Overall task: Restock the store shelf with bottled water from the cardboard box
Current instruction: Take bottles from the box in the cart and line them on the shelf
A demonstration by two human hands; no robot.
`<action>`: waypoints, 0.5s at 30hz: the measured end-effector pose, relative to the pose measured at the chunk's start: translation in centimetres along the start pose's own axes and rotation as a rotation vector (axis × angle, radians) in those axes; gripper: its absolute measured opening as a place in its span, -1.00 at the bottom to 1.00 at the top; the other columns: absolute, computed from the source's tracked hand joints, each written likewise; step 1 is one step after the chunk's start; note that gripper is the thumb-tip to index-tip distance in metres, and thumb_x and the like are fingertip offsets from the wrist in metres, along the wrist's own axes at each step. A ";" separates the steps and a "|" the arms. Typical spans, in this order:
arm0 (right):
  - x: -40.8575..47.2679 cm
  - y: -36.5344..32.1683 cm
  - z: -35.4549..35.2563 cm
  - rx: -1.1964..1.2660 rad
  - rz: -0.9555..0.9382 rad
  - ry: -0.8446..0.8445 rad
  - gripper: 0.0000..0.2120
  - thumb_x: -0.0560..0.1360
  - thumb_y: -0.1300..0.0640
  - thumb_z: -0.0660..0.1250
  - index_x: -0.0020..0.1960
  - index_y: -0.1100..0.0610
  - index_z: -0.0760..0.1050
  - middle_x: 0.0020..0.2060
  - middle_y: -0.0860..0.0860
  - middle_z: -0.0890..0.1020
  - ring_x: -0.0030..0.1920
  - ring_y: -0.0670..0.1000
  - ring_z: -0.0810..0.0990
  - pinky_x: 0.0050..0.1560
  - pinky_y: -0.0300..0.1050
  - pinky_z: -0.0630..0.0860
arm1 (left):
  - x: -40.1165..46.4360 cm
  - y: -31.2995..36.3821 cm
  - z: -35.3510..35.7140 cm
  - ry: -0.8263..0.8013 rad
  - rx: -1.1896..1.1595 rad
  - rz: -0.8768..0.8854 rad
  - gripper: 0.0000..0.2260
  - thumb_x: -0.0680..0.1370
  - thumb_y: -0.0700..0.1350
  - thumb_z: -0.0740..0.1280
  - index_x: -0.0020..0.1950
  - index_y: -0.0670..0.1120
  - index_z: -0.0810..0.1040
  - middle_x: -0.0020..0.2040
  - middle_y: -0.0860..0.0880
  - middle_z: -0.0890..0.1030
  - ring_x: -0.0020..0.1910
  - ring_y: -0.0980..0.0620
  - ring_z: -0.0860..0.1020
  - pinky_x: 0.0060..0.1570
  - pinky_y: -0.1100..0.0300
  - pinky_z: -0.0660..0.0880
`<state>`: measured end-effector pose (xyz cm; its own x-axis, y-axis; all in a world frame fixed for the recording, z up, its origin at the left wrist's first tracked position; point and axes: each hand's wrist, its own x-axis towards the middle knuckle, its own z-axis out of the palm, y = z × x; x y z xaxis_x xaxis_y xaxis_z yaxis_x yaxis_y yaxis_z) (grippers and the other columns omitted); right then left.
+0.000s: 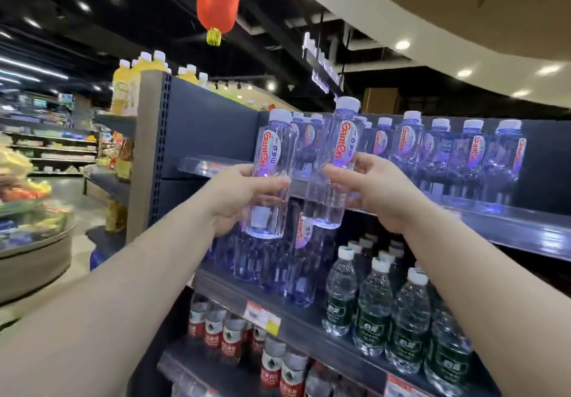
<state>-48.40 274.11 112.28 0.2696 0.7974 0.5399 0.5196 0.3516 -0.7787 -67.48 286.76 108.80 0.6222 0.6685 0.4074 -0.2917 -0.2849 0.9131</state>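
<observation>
Two bare forearms reach up from 6 o'clock, each hand lifting a water bottle toward the top shelf.

Left hand (244, 192) grips one clear ribbed plastic bottle with a white cap and purple-red label (272, 174); right hand (374, 189) grips its twin (336, 161), slightly higher. Both bottles stand near upright, caps tipped toward 1 o'clock. The dark metal top shelf (506, 226) lies just beyond, at 12 o'clock — its row of matching bottles (445, 155) fills the right, so the open gap at 11 o'clock sits nearer the left hand. Smooth, rigid, light to handle, I judge. No cardboard box shows.
</observation>
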 end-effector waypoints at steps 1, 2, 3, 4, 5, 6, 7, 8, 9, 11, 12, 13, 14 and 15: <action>1.1 -0.2 0.1 -0.002 -0.008 0.002 -0.78 0.40 -0.03 0.50 0.01 -0.02 0.62 -0.17 -0.14 0.71 -0.12 -0.13 0.68 -0.19 -0.14 0.59 | 0.7 0.1 -0.5 -0.007 -0.005 0.001 -0.65 0.07 0.03 0.60 -0.20 -0.01 0.74 -0.14 -0.06 0.73 -0.17 -0.05 0.67 0.07 -0.10 0.55; 2.3 -0.2 0.3 -0.003 -0.012 0.009 -0.78 0.39 -0.04 0.51 0.01 -0.03 0.62 -0.14 -0.12 0.71 -0.07 -0.08 0.69 -0.18 -0.12 0.61 | 1.4 0.2 -1.0 -0.010 -0.004 0.001 -0.67 0.06 0.03 0.60 -0.22 0.00 0.74 -0.14 -0.07 0.72 -0.14 -0.08 0.66 0.09 -0.13 0.54; 3.3 -0.2 0.5 -0.003 -0.019 0.020 -0.79 0.38 -0.04 0.51 -0.02 -0.05 0.62 -0.10 -0.10 0.71 -0.03 -0.04 0.68 -0.15 -0.08 0.63 | 2.1 0.4 -1.5 -0.006 0.010 0.004 -0.69 0.07 0.03 0.60 -0.23 0.01 0.74 -0.14 -0.07 0.72 -0.13 -0.09 0.65 0.09 -0.14 0.54; 4.3 -0.1 0.8 -0.004 -0.026 0.032 -0.83 0.38 -0.04 0.52 -0.07 -0.08 0.59 -0.06 -0.08 0.70 0.00 -0.02 0.68 -0.10 -0.04 0.64 | 2.8 0.4 -2.0 0.000 0.024 0.013 -0.71 0.08 0.03 0.60 -0.24 0.02 0.74 -0.15 -0.06 0.72 -0.15 -0.09 0.65 0.06 -0.12 0.56; 5.3 0.0 1.2 -0.002 -0.029 0.047 -0.83 0.38 -0.04 0.52 -0.12 -0.11 0.55 -0.02 -0.06 0.69 0.01 -0.02 0.67 -0.05 0.00 0.63 | 3.6 0.5 -2.5 0.006 0.030 0.023 -0.73 0.09 0.03 0.59 -0.25 0.03 0.74 -0.16 -0.05 0.72 -0.17 -0.07 0.64 0.02 -0.08 0.58; 6.3 0.1 1.6 -0.002 -0.028 0.056 -0.81 0.37 -0.04 0.53 -0.13 -0.12 0.53 0.02 -0.05 0.68 0.02 -0.02 0.67 -0.03 0.01 0.62 | 4.3 0.6 -3.1 0.009 0.027 0.030 -0.74 0.10 0.02 0.59 -0.25 0.03 0.74 -0.17 -0.04 0.72 -0.18 -0.06 0.64 -0.02 -0.04 0.59; 7.2 0.2 2.0 -0.008 -0.021 0.057 -0.78 0.36 -0.05 0.53 -0.07 -0.11 0.54 0.05 -0.04 0.66 0.03 -0.02 0.66 -0.06 -0.01 0.61 | 5.1 0.7 -3.6 0.011 0.020 0.033 -0.75 0.12 0.01 0.58 -0.25 0.02 0.74 -0.17 -0.04 0.72 -0.18 -0.05 0.65 -0.09 0.00 0.60; 8.2 0.2 2.5 -0.020 -0.013 0.055 -0.71 0.35 -0.06 0.54 0.02 -0.08 0.55 0.07 -0.03 0.64 0.03 -0.02 0.66 -0.10 -0.05 0.59 | 5.8 0.8 -4.2 0.008 0.011 0.037 -0.78 0.15 0.00 0.58 -0.24 0.01 0.74 -0.17 -0.04 0.72 -0.19 -0.03 0.66 -0.16 0.04 0.63; 9.1 0.3 2.9 -0.030 -0.007 0.058 -0.64 0.35 -0.07 0.54 0.08 -0.03 0.55 0.07 -0.04 0.64 0.00 -0.04 0.66 -0.16 -0.09 0.56 | 6.5 0.9 -4.8 0.004 0.003 0.046 -0.80 0.17 -0.02 0.57 -0.25 -0.01 0.74 -0.18 -0.04 0.72 -0.23 -0.02 0.67 -0.24 0.07 0.64; 10.9 0.5 3.7 -0.038 -0.011 0.074 -0.65 0.35 -0.06 0.54 0.06 0.00 0.56 -0.02 -0.07 0.65 -0.09 -0.09 0.65 -0.24 -0.15 0.53 | 8.0 1.2 -6.1 -0.004 0.000 0.068 -0.82 0.18 -0.03 0.56 -0.27 -0.03 0.73 -0.21 -0.02 0.71 -0.30 0.01 0.66 -0.31 0.14 0.62; 11.8 0.7 4.2 -0.040 -0.016 0.081 -0.69 0.35 -0.06 0.54 0.02 -0.01 0.58 -0.07 -0.09 0.65 -0.14 -0.11 0.65 -0.27 -0.17 0.52 | 8.8 1.3 -6.8 -0.009 0.006 0.077 -0.79 0.16 -0.01 0.57 -0.26 -0.03 0.73 -0.21 -0.02 0.71 -0.31 0.02 0.66 -0.29 0.14 0.62; 12.7 0.8 4.7 -0.042 -0.019 0.092 -0.73 0.35 -0.05 0.54 -0.02 -0.03 0.59 -0.11 -0.10 0.65 -0.17 -0.12 0.65 -0.29 -0.18 0.53 | 9.7 1.3 -7.6 -0.017 0.010 0.084 -0.74 0.13 0.02 0.58 -0.25 -0.03 0.73 -0.19 -0.01 0.71 -0.30 0.01 0.67 -0.26 0.13 0.62; 13.7 1.1 5.2 -0.048 -0.023 0.106 -0.78 0.35 -0.05 0.54 -0.07 -0.06 0.59 -0.14 -0.12 0.65 -0.18 -0.12 0.64 -0.29 -0.17 0.54 | 10.6 1.2 -8.4 -0.027 0.011 0.092 -0.69 0.09 0.04 0.60 -0.23 -0.02 0.73 -0.17 -0.02 0.72 -0.28 0.02 0.67 -0.22 0.12 0.62; 14.7 1.2 5.8 -0.052 -0.028 0.128 -0.82 0.35 -0.04 0.55 -0.13 -0.10 0.57 -0.17 -0.14 0.64 -0.16 -0.11 0.64 -0.27 -0.13 0.58 | 11.7 1.1 -9.2 -0.036 0.009 0.100 -0.64 0.06 0.07 0.60 -0.21 -0.02 0.74 -0.15 -0.02 0.72 -0.25 0.01 0.67 -0.20 0.12 0.62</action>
<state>-48.47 289.07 117.43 0.3539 0.7170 0.6005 0.5689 0.3445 -0.7467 -67.22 300.54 114.39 0.6157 0.6117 0.4968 -0.3473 -0.3552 0.8679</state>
